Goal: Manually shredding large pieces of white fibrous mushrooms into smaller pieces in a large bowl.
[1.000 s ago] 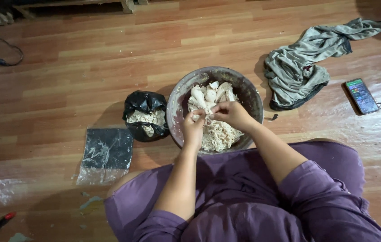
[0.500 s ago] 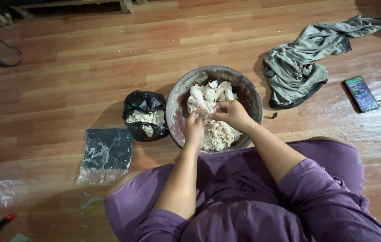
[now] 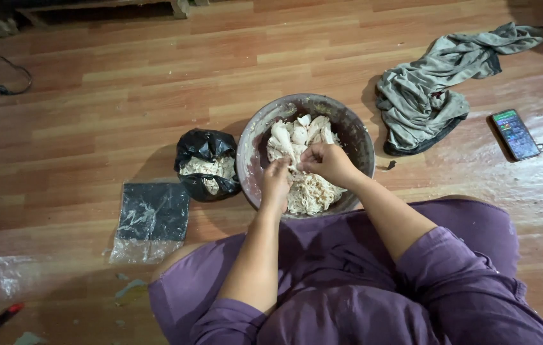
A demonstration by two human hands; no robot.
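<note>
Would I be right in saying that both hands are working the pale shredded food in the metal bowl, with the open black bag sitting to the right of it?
Not quite: the black bag sits left of the metal bowl, as the head view shows. Both the left hand and right hand do work the pale shredded food.

A: What sits in front of the person?

B: A round metal bowl (image 3: 354, 137) on the wooden floor, just past the knees. Its inner wall is smeared with pale residue.

A: And inside?

B: Pale, cream-coloured shredded meat (image 3: 309, 191) heaped at the near side, with larger whole chunks (image 3: 297, 134) at the far side.

A: Where are the hands?

B: Both are over the bowl's middle. The left hand (image 3: 276, 182) and right hand (image 3: 325, 163) pinch one piece of the meat between their fingertips, nearly touching each other.
</note>
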